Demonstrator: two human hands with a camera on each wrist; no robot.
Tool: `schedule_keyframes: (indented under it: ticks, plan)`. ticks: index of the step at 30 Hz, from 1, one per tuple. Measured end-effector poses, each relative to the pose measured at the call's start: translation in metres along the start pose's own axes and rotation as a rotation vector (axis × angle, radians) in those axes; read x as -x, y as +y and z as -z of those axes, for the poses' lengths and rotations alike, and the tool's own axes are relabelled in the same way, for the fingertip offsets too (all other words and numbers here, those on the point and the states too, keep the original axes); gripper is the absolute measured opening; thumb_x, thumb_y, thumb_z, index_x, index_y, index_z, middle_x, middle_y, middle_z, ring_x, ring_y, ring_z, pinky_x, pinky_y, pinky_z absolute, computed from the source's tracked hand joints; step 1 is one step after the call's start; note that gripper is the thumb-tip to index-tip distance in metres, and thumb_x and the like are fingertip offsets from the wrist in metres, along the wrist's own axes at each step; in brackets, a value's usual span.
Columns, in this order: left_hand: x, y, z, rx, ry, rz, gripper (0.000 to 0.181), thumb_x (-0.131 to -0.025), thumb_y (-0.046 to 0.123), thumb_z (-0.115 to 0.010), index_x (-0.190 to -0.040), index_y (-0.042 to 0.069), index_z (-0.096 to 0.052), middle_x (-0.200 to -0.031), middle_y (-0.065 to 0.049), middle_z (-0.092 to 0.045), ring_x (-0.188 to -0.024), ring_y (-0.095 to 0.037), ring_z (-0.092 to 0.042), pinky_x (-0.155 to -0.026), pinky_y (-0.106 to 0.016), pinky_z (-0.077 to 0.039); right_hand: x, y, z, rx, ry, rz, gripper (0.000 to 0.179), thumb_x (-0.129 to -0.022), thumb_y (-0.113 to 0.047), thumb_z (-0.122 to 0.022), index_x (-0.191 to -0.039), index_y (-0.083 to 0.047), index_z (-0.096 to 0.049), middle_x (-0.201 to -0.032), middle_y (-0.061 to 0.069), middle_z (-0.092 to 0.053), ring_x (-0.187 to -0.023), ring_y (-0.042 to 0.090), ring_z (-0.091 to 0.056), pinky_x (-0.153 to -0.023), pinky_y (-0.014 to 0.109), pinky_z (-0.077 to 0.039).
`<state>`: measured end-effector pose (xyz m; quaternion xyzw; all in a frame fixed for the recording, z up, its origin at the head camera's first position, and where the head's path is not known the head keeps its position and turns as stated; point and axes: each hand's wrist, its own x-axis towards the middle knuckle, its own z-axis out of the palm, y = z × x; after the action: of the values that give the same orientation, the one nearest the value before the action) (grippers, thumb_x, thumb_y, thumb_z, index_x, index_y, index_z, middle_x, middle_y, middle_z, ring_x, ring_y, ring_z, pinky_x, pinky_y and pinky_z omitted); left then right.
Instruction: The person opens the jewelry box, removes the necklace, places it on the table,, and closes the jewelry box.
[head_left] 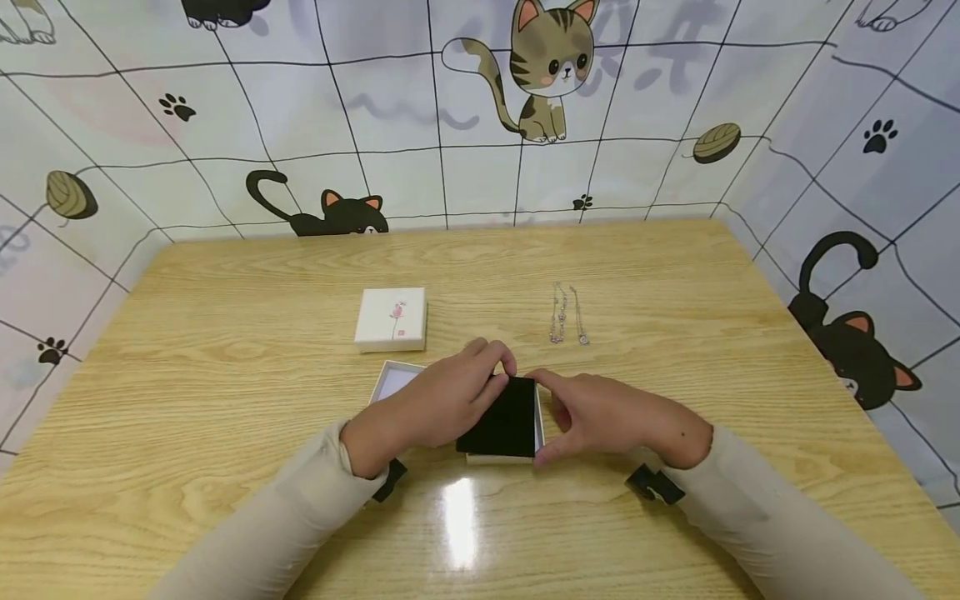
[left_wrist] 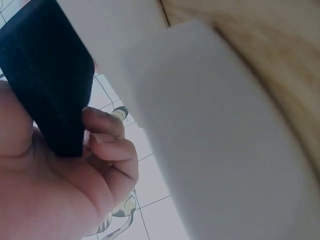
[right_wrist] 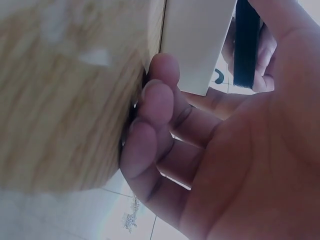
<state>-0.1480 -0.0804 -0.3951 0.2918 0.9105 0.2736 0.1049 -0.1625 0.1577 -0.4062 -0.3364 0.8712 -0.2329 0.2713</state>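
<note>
My left hand [head_left: 442,400] pinches a square black foam pad [head_left: 504,421], thumb on one side and curled fingers on the other. In the left wrist view the thick edge of the pad [left_wrist: 47,75] shows between them. The pad is tilted over an open white box [head_left: 498,459] and covers most of its opening. Around the right side of that box curls my right hand [head_left: 600,417], thumb at the front corner and index finger at the back one. The right wrist view shows the other fingertips low by the tabletop, beside the box wall [right_wrist: 195,45].
Partly behind my left hand lies another open white box part [head_left: 393,379]. A closed white box [head_left: 391,319] with a pink flower print stands further back. Two thin silver chains with charms, one [head_left: 558,315] looped and one [head_left: 579,318] straighter, lie at the back right.
</note>
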Motion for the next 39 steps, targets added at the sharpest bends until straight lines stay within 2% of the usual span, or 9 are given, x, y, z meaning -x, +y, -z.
schedule_keyframes:
  ticks: [2,5,10,14,19,25,34,39]
  plan:
    - [-0.0005,-0.0001,-0.0015,0.021,0.005,-0.004,0.017,-0.108,0.027,-0.041,-0.122,0.021,-0.049,-0.107,0.004,-0.053,-0.082,-0.013,-0.055,-0.081,-0.029,-0.048,-0.0001,-0.0006,-0.0002,-0.003,0.004,-0.002,0.079,-0.074,-0.056,-0.082,-0.129,-0.014,-0.044,-0.067,-0.008,-0.053,-0.057,0.004,-0.046,-0.054,0.022,-0.04]
    - [-0.0012,-0.0005,-0.0037,0.029,0.014,-0.008,0.016,-0.108,0.026,-0.042,-0.121,0.021,-0.05,-0.107,0.003,-0.053,-0.083,-0.014,-0.055,-0.082,-0.03,-0.048,0.0003,-0.0008,-0.0005,-0.004,0.005,-0.011,0.077,-0.073,-0.056,-0.083,-0.125,-0.014,-0.046,-0.068,-0.008,-0.054,-0.057,0.005,-0.046,-0.054,0.022,-0.039]
    - [-0.0022,-0.0016,-0.0055,0.011,-0.01,-0.003,0.018,-0.108,0.026,-0.044,-0.123,0.02,-0.05,-0.11,0.001,-0.055,-0.087,-0.014,-0.055,-0.084,-0.031,-0.048,0.0002,0.0004,-0.0007,-0.012,-0.003,-0.007,0.083,-0.072,-0.055,-0.084,-0.133,-0.014,-0.045,-0.067,-0.008,-0.053,-0.056,0.004,-0.046,-0.053,0.022,-0.039]
    - [-0.0012,-0.0026,-0.0027,-0.01,-0.044,0.023,0.026,-0.106,0.032,-0.047,-0.131,0.023,-0.049,-0.12,0.003,-0.057,-0.094,-0.012,-0.056,-0.089,-0.031,-0.048,-0.0009,0.0016,-0.0007,-0.02,-0.011,0.0,0.084,-0.072,-0.055,-0.085,-0.133,-0.014,-0.046,-0.066,-0.009,-0.053,-0.055,0.004,-0.047,-0.053,0.022,-0.039]
    - [0.0018,-0.0017,0.0031,-0.04,-0.082,0.039,0.039,-0.101,0.034,-0.054,-0.138,0.025,-0.047,-0.131,-0.001,-0.058,-0.105,-0.015,-0.06,-0.094,-0.035,-0.049,-0.0012,0.001,-0.0002,-0.011,-0.017,-0.013,0.088,-0.072,-0.055,-0.084,-0.136,-0.011,-0.045,-0.066,-0.009,-0.053,-0.056,0.004,-0.047,-0.054,0.022,-0.04]
    - [0.0008,-0.004,0.0023,-0.077,-0.084,0.031,0.043,-0.1,0.034,-0.057,-0.14,0.025,-0.047,-0.135,-0.004,-0.057,-0.122,-0.021,-0.056,-0.104,-0.041,-0.046,-0.0001,0.0005,-0.0001,-0.01,-0.019,-0.041,0.104,-0.071,-0.057,-0.084,-0.148,-0.004,-0.038,-0.07,-0.008,-0.055,-0.06,0.004,-0.049,-0.056,0.023,-0.042]
    - [-0.0009,-0.003,0.0007,-0.121,-0.08,0.021,0.042,-0.1,0.036,-0.059,-0.139,0.024,-0.049,-0.129,-0.004,-0.06,-0.116,-0.021,-0.058,-0.101,-0.042,-0.047,0.0018,0.0034,-0.0012,-0.023,-0.016,-0.028,0.108,-0.068,-0.058,-0.086,-0.149,-0.009,-0.035,-0.073,-0.007,-0.056,-0.062,0.005,-0.05,-0.058,0.024,-0.043]
    - [-0.0007,-0.0022,0.001,-0.148,-0.068,0.007,0.04,-0.1,0.035,-0.058,-0.138,0.021,-0.052,-0.124,-0.003,-0.06,-0.111,-0.022,-0.058,-0.097,-0.042,-0.048,0.0017,0.0037,-0.001,-0.012,-0.018,-0.022,0.106,-0.07,-0.057,-0.085,-0.147,-0.006,-0.034,-0.073,-0.008,-0.057,-0.06,0.005,-0.05,-0.057,0.023,-0.043]
